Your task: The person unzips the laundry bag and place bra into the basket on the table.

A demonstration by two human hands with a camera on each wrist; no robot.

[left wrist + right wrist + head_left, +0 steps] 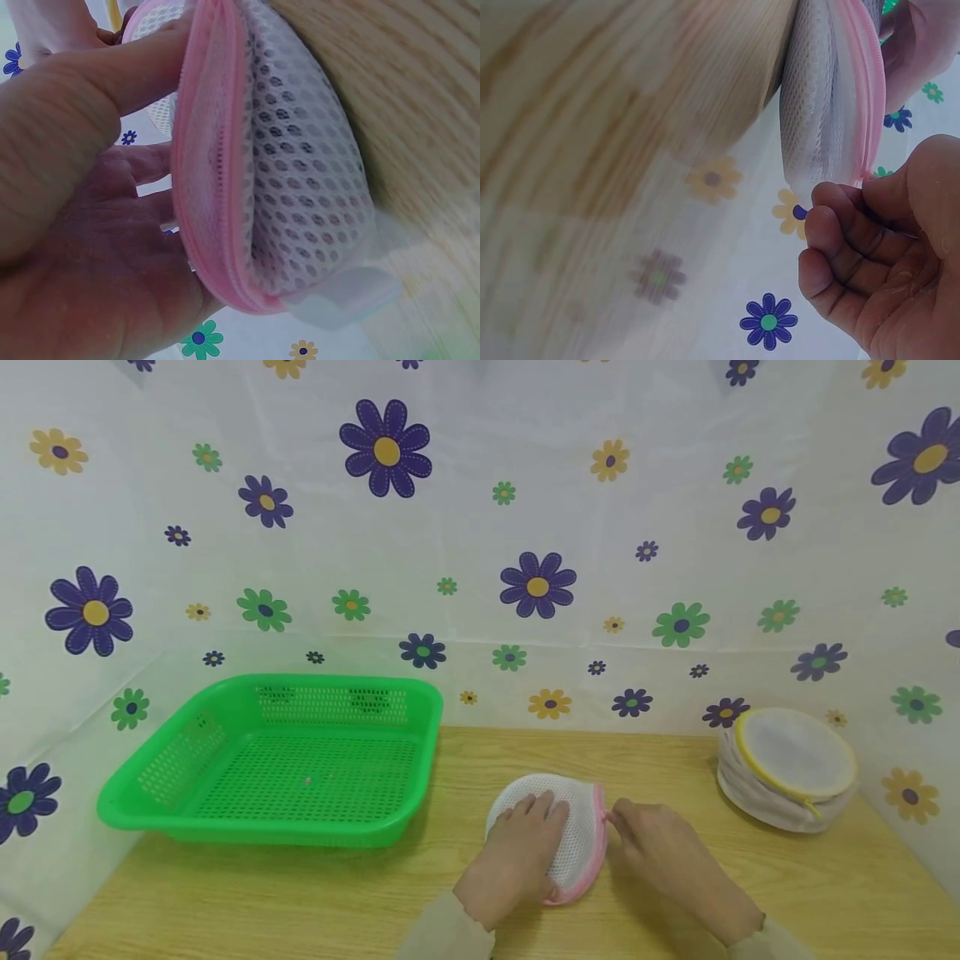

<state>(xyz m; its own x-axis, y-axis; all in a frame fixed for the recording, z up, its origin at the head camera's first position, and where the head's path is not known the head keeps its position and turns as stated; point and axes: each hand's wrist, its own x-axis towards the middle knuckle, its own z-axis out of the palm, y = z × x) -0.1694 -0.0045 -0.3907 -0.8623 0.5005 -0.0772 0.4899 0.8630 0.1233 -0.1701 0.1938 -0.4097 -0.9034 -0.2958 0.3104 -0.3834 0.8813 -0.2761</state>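
Observation:
A round white mesh laundry bag (pixel 576 839) with a pink zipper edge lies on the wooden table. My left hand (pixel 522 852) rests on top of it, fingers stretched over the mesh. In the left wrist view, the thumb reaches the pink zipper (pixel 217 161), which curves along the edge of the white mesh. At the bag's right side, my right hand (pixel 667 847) pinches the small zipper pull between thumb and forefinger. Its other fingers are curled, as the right wrist view shows beside the pink edging (pixel 868 94); the fingertips mostly hide the pull.
A green plastic basket (pixel 277 837) with perforated walls stands to the left. Toward the back right sits a round mesh bag (pixel 798 756) with yellow trim. A flower-printed sheet (pixel 465 535) hangs behind the wooden table (pixel 300 902).

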